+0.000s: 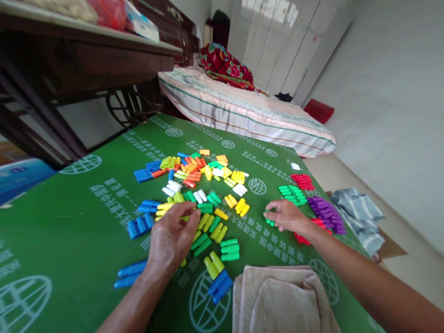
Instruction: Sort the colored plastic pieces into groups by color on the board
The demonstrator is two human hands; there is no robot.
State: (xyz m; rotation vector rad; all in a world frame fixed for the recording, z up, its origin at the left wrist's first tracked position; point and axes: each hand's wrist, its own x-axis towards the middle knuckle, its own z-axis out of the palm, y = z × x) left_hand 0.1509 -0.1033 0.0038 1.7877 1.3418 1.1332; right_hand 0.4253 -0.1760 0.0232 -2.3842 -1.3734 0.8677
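Many small bullet-shaped plastic pieces, joined in short rows, lie over a green printed board. My left hand (175,231) is curled in a pinch among the lime pieces (206,222) and green pieces (205,208); whatever is between its fingertips is mostly hidden. Blue pieces (140,225) lie to its left. My right hand (286,216) is closed on a green plastic piece (269,221), low over the board's right side. Just beyond that hand are a cluster of green pieces (293,194), red pieces (303,181) and purple pieces (326,214).
A folded beige cloth (280,296) lies at the board's (86,240) near edge. Orange and yellow pieces (192,167) are heaped farther back. A bed (243,104) stands behind, a dark wooden table (86,60) at left, and a striped cloth (357,215) beyond the right edge.
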